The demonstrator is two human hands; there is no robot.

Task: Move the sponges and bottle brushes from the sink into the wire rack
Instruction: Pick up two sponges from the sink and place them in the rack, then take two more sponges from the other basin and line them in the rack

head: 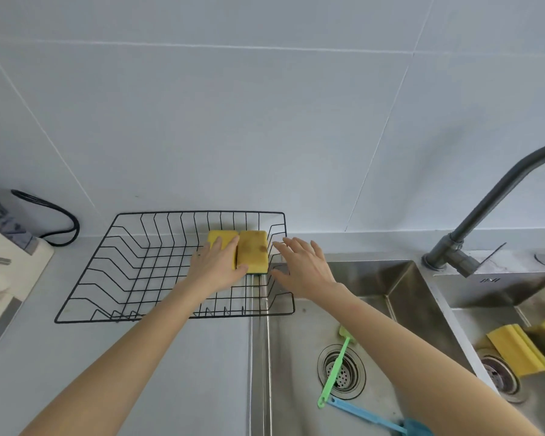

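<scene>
Lying side by side in the black wire rack (pixel 132 269) are two yellow sponges, near its far right corner. The left sponge (pixel 221 240) is partly covered by the left hand (pixel 216 267), which rests flat on it with fingers spread and loose, gripping nothing that can be seen. The right sponge (pixel 253 251), stained brown on top with a green scouring layer showing at its near edge, touches the left one along its long side and touches the left hand's thumb. The right hand (pixel 302 267) hovers open just beside the rack's right edge, fingers spread, holding nothing.

The rack stands on the grey counter (pixel 170 372), its right end reaching to the left rim of the steel sink (pixel 400 287). In the sink's left basin a green bottle brush (pixel 334 372) lies across the drain (pixel 342 371), its handle end touching a blue bottle brush (pixel 365 415) near the basin's near edge. In the right basin two more yellow sponges (pixel 516 349) lean together beside that basin's drain. A dark faucet (pixel 485 209) rises from the sink's far rim. At the counter's far left corner sit a black cable (pixel 57 215) and a pale appliance (pixel 0 278), against the tiled wall (pixel 265 105).
</scene>
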